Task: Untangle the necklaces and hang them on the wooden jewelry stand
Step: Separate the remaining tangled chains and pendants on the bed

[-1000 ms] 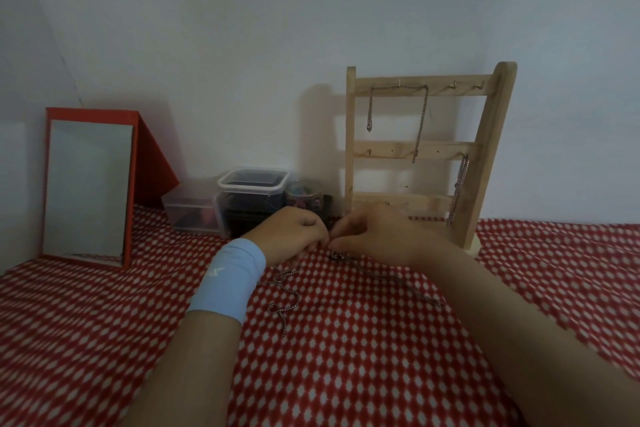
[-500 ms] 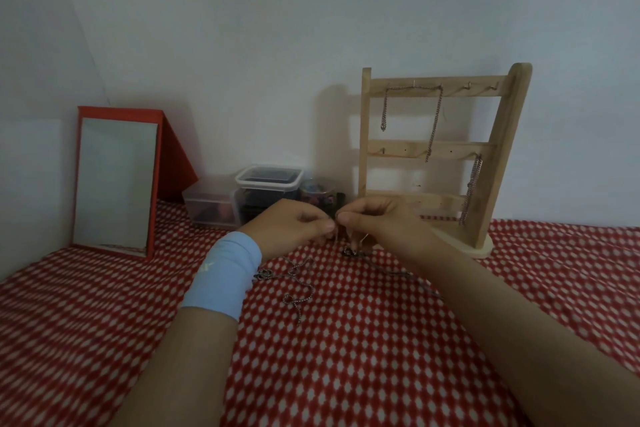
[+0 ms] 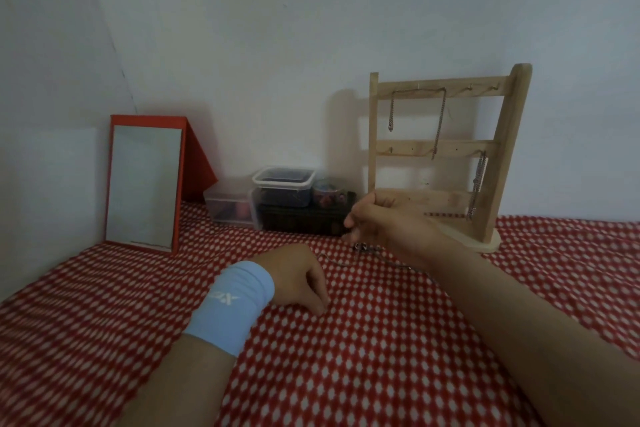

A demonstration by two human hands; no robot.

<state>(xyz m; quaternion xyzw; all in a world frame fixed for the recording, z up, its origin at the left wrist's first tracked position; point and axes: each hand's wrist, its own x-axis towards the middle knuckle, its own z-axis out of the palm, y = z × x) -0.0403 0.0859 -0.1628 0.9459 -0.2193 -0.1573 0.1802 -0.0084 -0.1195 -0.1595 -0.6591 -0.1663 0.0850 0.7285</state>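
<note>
Two chains already hang on the wooden jewelry stand at the far right: a top chain and a side chain. One loose necklace lies on the red checked cloth, its length running left to right. The right hand is just above it with its fingertips curled together, too blurred to show a grip. The left hand rests nearer on the cloth, its fingers curled under and their contents hidden.
</note>
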